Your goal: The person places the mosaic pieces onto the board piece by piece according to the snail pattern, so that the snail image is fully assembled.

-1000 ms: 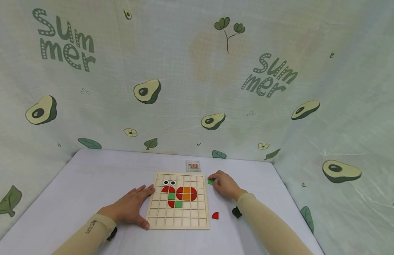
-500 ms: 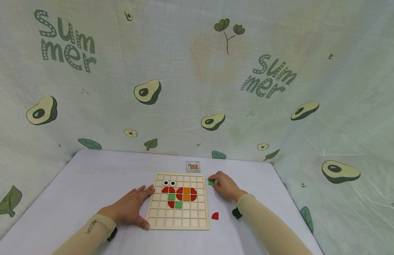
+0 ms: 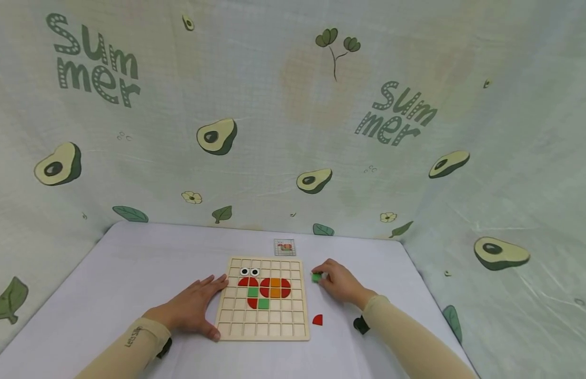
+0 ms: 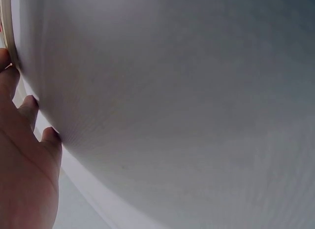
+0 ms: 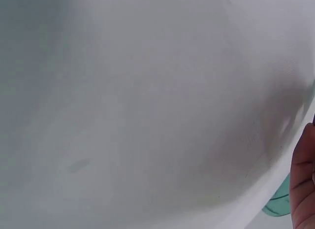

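Note:
A wooden grid board [image 3: 269,330] lies on the table, bearing two eye tiles [image 3: 249,272], red rounded pieces [image 3: 252,303], orange squares [image 3: 275,288] and green squares [image 3: 264,303]. My left hand [image 3: 190,308] rests at the board's left edge, fingers spread and thumb by the near corner. In the left wrist view, that hand's fingers [image 4: 29,108] reach the board's side. Right of the board, my right hand [image 3: 342,284] pinches a green square tile [image 3: 316,277] between thumb and fingers. The right wrist view catches only part of this hand [image 5: 302,179]; its tile is hidden there.
One red quarter-circle piece [image 3: 318,319] lies right of the board's near part. Behind the board is a small picture card [image 3: 285,247]. A printed cloth [image 3: 269,158] hangs behind and beside the white table [image 3: 169,242].
My right hand has shifted slightly right and toward me with the green square tile, away from the board. The left hand stays at the board's edge; the head view has turned a little.

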Motion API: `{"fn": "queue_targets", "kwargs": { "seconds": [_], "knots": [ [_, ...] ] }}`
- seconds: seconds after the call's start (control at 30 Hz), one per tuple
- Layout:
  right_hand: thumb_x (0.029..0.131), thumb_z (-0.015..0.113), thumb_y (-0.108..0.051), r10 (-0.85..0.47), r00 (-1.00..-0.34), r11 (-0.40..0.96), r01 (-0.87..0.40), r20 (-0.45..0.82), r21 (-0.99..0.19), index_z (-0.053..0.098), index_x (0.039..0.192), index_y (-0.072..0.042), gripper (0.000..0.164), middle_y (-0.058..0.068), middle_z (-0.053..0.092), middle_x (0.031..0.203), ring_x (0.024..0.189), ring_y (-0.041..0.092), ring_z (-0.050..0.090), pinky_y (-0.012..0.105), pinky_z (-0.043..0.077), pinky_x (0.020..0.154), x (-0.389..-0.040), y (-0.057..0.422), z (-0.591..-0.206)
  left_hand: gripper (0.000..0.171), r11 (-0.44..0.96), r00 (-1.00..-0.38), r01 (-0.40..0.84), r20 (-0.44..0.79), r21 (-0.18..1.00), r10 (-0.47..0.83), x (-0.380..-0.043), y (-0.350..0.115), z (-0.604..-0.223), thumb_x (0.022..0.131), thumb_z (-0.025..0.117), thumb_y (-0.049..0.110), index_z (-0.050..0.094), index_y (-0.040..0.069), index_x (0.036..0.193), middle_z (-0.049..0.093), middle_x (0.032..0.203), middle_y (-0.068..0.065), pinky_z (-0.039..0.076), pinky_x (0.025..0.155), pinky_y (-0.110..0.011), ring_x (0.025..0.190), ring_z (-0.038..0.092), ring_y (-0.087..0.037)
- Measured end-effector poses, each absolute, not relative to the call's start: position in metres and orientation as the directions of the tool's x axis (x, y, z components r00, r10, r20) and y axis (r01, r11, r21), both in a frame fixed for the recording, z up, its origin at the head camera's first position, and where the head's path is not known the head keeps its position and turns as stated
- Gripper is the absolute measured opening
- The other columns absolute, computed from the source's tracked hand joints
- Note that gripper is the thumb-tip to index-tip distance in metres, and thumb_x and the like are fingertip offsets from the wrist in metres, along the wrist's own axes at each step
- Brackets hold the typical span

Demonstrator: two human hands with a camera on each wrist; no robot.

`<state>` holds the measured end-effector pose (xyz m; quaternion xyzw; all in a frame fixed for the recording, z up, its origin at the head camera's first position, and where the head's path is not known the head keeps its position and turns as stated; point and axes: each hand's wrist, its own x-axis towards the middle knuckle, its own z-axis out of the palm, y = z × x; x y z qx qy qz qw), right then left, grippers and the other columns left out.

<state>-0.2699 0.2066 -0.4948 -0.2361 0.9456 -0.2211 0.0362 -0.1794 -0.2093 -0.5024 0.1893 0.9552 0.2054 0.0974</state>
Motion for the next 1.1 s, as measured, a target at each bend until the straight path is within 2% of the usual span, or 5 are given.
{"fn": "queue_targets", "kwargs": {
  "seconds": [0.27,0.53,0.67,0.83,1.1],
  "knots": [
    [0.092,0.069,-0.010,-0.504,-0.863,0.744,-0.458,0.043,-0.486,0.072,0.120,-0.019,0.029,-0.008,0.059,0.107,0.084,0.011,0.053,0.024,0.052,0.072,-0.257,0.206,-0.486,0.131,0.844,-0.912,0.317,-0.107,0.433,0.397,-0.178,-0.210,-0.501,0.046,0.085,0.074,0.041,0.011,0.152,0.031,0.161,-0.005,0.019,0.118,-0.057,0.146,0.023,-0.038],
    [0.093,0.068,-0.010,-0.609,-0.793,0.684,-0.535,0.015,-0.496,0.072,0.120,-0.018,0.028,-0.010,0.059,0.108,0.084,0.009,0.053,0.021,0.051,0.071,-0.243,0.187,-0.479,0.129,0.840,-0.909,0.326,-0.100,0.435,0.405,-0.178,-0.209,-0.500,0.047,0.086,0.072,0.041,0.010,0.151,0.032,0.160,-0.006,0.020,0.118,-0.057,0.146,0.024,-0.038],
    [0.093,0.068,-0.012,-0.643,-0.766,0.667,-0.557,-0.003,-0.495,0.072,0.119,-0.019,0.028,-0.009,0.060,0.109,0.079,0.007,0.052,0.020,0.050,0.068,-0.237,0.174,-0.477,0.129,0.839,-0.908,0.328,-0.100,0.435,0.407,-0.178,-0.208,-0.500,0.047,0.086,0.072,0.042,0.010,0.151,0.032,0.160,-0.006,0.020,0.118,-0.057,0.146,0.024,-0.038],
    [0.093,0.067,-0.012,-0.669,-0.743,0.644,-0.573,-0.009,-0.506,0.073,0.120,-0.019,0.029,-0.007,0.061,0.110,0.083,0.007,0.053,0.020,0.050,0.070,-0.233,0.161,-0.478,0.129,0.841,-0.908,0.327,-0.103,0.432,0.406,-0.178,-0.208,-0.501,0.047,0.086,0.072,0.042,0.011,0.151,0.032,0.160,-0.006,0.020,0.118,-0.058,0.146,0.024,-0.038],
    [0.093,0.068,-0.015,-0.682,-0.731,0.637,-0.581,-0.018,-0.507,0.072,0.121,-0.020,0.028,-0.010,0.059,0.109,0.089,0.007,0.052,0.020,0.049,0.077,-0.228,0.146,-0.480,0.129,0.849,-0.914,0.308,-0.115,0.430,0.389,-0.177,-0.207,-0.500,0.045,0.088,0.071,0.042,0.012,0.151,0.032,0.160,-0.005,0.019,0.118,-0.056,0.146,0.024,-0.037]
  ]
}}
